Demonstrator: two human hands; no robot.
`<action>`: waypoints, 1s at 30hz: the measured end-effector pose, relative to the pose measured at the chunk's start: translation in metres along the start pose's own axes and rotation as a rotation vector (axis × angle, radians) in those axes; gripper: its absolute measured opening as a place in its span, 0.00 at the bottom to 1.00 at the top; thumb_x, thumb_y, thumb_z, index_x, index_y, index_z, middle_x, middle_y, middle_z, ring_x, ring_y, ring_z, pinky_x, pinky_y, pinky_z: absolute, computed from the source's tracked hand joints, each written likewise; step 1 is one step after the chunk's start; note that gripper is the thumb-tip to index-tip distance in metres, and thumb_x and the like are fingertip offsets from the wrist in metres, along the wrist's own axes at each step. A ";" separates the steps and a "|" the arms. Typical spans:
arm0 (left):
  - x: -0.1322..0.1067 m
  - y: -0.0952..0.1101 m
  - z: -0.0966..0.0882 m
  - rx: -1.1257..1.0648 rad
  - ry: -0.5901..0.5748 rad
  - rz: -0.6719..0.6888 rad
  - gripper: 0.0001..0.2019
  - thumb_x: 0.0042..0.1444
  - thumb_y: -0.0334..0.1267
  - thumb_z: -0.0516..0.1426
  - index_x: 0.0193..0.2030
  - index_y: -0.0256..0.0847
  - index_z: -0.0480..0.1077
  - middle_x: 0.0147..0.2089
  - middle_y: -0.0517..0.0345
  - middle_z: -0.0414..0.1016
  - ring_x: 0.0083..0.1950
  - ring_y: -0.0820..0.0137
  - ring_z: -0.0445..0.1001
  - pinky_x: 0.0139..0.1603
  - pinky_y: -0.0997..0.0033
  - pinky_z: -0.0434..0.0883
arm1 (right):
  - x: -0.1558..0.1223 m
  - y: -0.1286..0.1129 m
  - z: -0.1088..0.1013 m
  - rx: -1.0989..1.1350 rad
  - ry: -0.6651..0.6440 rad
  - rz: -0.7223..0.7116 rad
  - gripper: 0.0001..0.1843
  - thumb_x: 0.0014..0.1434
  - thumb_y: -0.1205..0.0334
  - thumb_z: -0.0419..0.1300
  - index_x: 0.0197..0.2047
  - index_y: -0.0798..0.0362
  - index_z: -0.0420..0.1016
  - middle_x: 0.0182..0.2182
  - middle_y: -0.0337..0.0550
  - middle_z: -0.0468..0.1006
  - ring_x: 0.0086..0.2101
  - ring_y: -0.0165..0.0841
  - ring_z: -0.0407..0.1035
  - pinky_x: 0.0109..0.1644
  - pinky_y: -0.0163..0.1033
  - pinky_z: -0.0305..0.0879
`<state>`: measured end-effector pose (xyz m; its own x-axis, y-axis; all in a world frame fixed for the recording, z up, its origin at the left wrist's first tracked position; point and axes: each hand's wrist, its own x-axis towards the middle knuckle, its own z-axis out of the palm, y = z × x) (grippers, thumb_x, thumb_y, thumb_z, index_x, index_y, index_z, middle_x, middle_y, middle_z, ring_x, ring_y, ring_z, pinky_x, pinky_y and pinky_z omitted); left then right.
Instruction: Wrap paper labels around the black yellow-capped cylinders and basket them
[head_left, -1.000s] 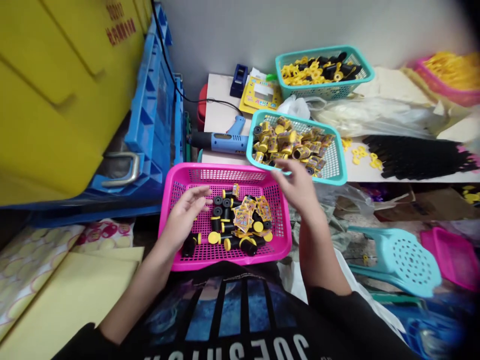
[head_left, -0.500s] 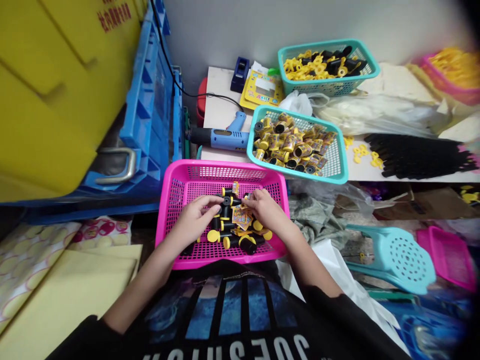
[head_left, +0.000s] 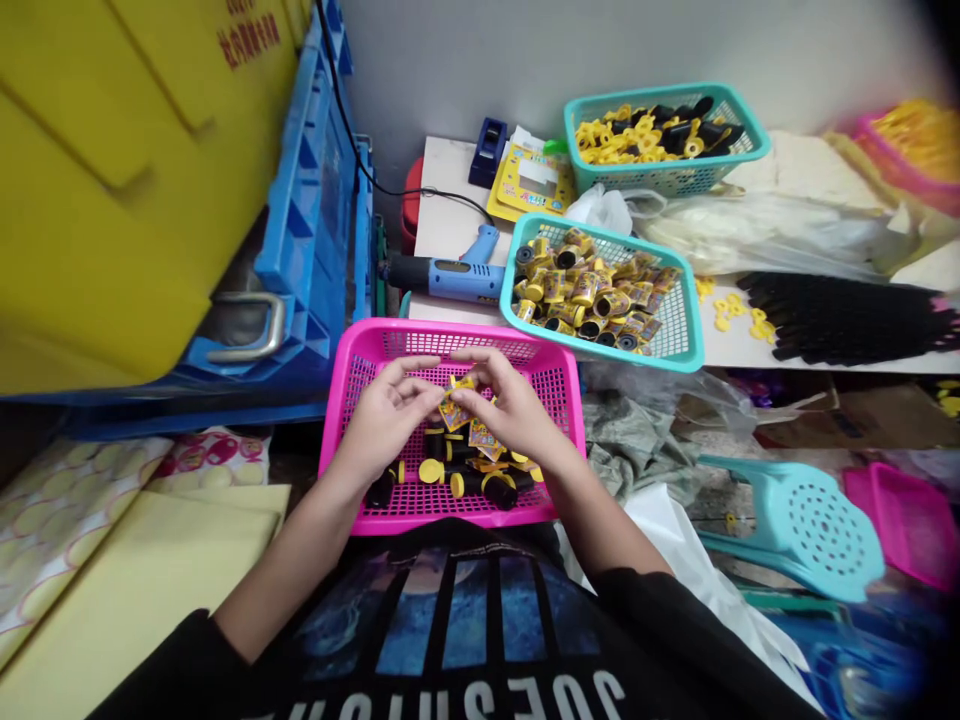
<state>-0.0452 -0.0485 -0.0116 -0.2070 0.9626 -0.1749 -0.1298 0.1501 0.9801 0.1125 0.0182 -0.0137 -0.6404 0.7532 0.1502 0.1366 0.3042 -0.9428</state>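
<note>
Above a pink basket (head_left: 577,420), both hands pinch a small printed yellow label (head_left: 454,412) between them. My left hand (head_left: 394,415) grips it from the left with thumb and forefinger. From the right, my right hand (head_left: 510,405) pinches its other side, partly covering it. Below them in the basket lie several black cylinders with yellow caps (head_left: 433,472). More printed labels (head_left: 484,437) lie loose among these, beside my right hand. Whether a cylinder sits inside the held label is hidden by the fingers.
A turquoise basket (head_left: 694,345) of labelled yellow-and-black pieces stands behind, on the white table. A blue heat gun (head_left: 465,280) lies left of it. Farther back, another turquoise basket (head_left: 667,180) holds yellow and black parts. A blue crate (head_left: 307,220) rises on the left; a turquoise stool (head_left: 825,525) is at right.
My hands have come up from the pieces in the pink basket and together, and now hold a printed label between their fingertips. The view has shifted slightly.
</note>
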 end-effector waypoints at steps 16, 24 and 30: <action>0.005 -0.015 -0.040 0.053 0.316 -0.007 0.13 0.45 0.43 0.67 0.36 0.38 0.79 0.28 0.57 0.80 0.27 0.71 0.75 0.31 0.71 0.74 | -0.025 0.037 0.059 -0.533 -0.634 -0.132 0.09 0.55 0.72 0.58 0.40 0.55 0.76 0.39 0.53 0.75 0.43 0.44 0.67 0.46 0.48 0.67; -0.003 -0.010 -0.051 0.304 0.218 0.131 0.10 0.47 0.43 0.64 0.33 0.41 0.81 0.34 0.54 0.83 0.34 0.64 0.79 0.38 0.66 0.76 | -0.006 0.033 0.015 -0.158 -0.102 0.059 0.15 0.60 0.54 0.60 0.47 0.53 0.70 0.36 0.44 0.75 0.33 0.32 0.71 0.37 0.39 0.70; -0.003 -0.013 -0.048 0.337 0.092 0.165 0.09 0.48 0.42 0.64 0.34 0.42 0.81 0.36 0.53 0.83 0.39 0.64 0.79 0.44 0.66 0.75 | 0.004 0.014 -0.010 0.486 0.108 0.231 0.15 0.51 0.51 0.66 0.37 0.51 0.72 0.25 0.34 0.72 0.23 0.26 0.67 0.28 0.34 0.66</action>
<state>-0.0891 -0.0645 -0.0279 -0.2867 0.9580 -0.0045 0.2355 0.0751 0.9690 0.1190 0.0311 -0.0234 -0.5504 0.8318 -0.0716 -0.1171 -0.1618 -0.9799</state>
